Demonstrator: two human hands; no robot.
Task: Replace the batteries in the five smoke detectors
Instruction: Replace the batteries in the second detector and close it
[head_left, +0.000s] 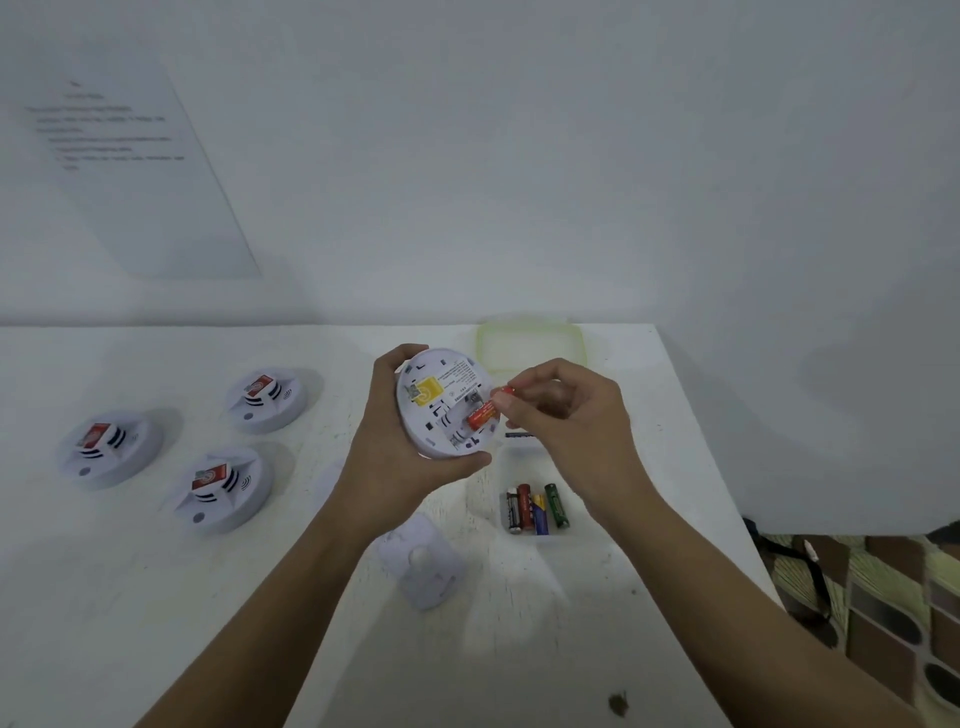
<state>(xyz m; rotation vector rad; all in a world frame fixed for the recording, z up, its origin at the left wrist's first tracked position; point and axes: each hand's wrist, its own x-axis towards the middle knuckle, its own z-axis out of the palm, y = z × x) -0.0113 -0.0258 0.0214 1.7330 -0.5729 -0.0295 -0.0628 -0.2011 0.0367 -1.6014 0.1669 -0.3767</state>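
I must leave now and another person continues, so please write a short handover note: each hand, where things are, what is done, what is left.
Left hand grips a smoke detector, back side facing up, battery slot open.
Right hand pinches a red battery, tilted at the slot.
Spare batteries lie in the clear box; three more detectors sit on the table, left.
Done: cannot tell. Left: finish this battery, close the detector, check the others.

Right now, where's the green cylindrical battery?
Head view, right of centre: the green cylindrical battery lies in the clear plastic tray on the white table, rightmost of the loose batteries there, below the right hand.
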